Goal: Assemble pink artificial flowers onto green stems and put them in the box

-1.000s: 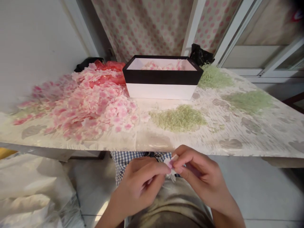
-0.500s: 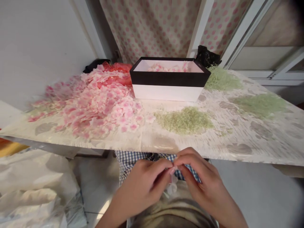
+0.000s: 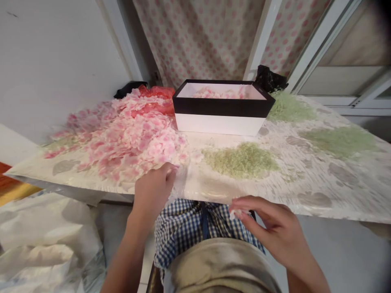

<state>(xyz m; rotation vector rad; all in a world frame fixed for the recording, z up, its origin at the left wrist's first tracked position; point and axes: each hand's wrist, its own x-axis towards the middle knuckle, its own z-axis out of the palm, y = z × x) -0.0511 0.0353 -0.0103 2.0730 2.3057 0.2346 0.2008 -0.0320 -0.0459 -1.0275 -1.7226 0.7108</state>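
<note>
Right hand (image 3: 281, 234): fingers pinching a whitish petal (image 3: 233, 214) at their tips; its facing and long axis too hidden to tell.
Left hand (image 3: 152, 187): now parted from the petal, over the surface (image 3: 210, 189); pinch unclear; two-handed work has apparently paused.
Pink petals (image 3: 131, 136): heaped beyond the left fingers.

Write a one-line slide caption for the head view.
Left hand at the pink petals, right hand pinching a small pale piece, with a box and green clumps on the table.

hands (image 3: 154, 185) (image 3: 276, 224): 2 | box (image 3: 220, 124): 1 | large green heaps (image 3: 241, 160) (image 3: 290, 106) (image 3: 342, 141): 3 | pink petals (image 3: 131, 136): too many to count
</note>
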